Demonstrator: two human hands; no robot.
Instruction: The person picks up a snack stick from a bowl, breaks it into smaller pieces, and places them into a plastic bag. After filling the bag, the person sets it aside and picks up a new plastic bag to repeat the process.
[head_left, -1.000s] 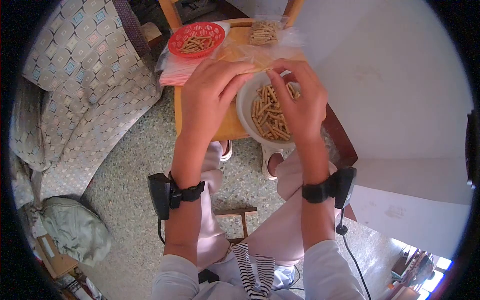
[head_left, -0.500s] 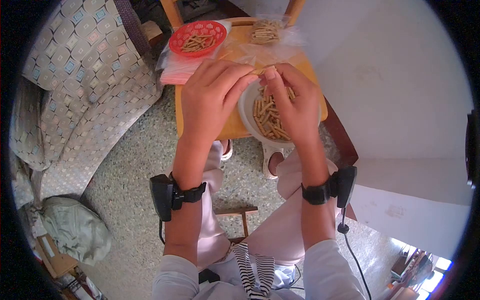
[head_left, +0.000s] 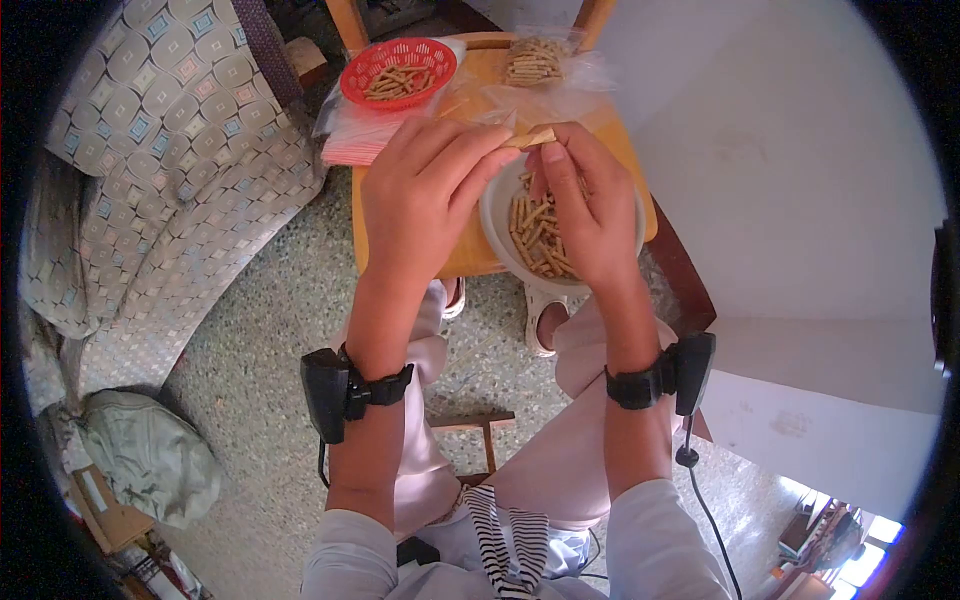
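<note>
A short tan stick (head_left: pixel 532 139) is held level between my two hands, above the front part of a wooden chair seat. My left hand (head_left: pixel 425 190) is closed, its thumb and fingers pinching the stick's left end. At the other end, the curled fingers and thumb of my right hand (head_left: pixel 592 205) grip it. Below my right hand stands a pale round bowl (head_left: pixel 497 232) with many similar tan sticks (head_left: pixel 537 240) in it, partly hidden by that hand. Beyond my left hand, a red plastic basket (head_left: pixel 352 80) contains several more sticks.
The wooden chair (head_left: pixel 375 235) carries all of this. Beside the basket lies a stack of clear and pink plastic bags (head_left: pixel 355 140). A clear bag of sticks (head_left: pixel 535 62) rests at the back right. A patterned cover (head_left: pixel 190 190) hangs left; a white wall (head_left: pixel 780 180) stands right.
The stick shows more fully between my hands now. My right thumb has slid down and slightly right off its face, while my left hand has barely moved.
</note>
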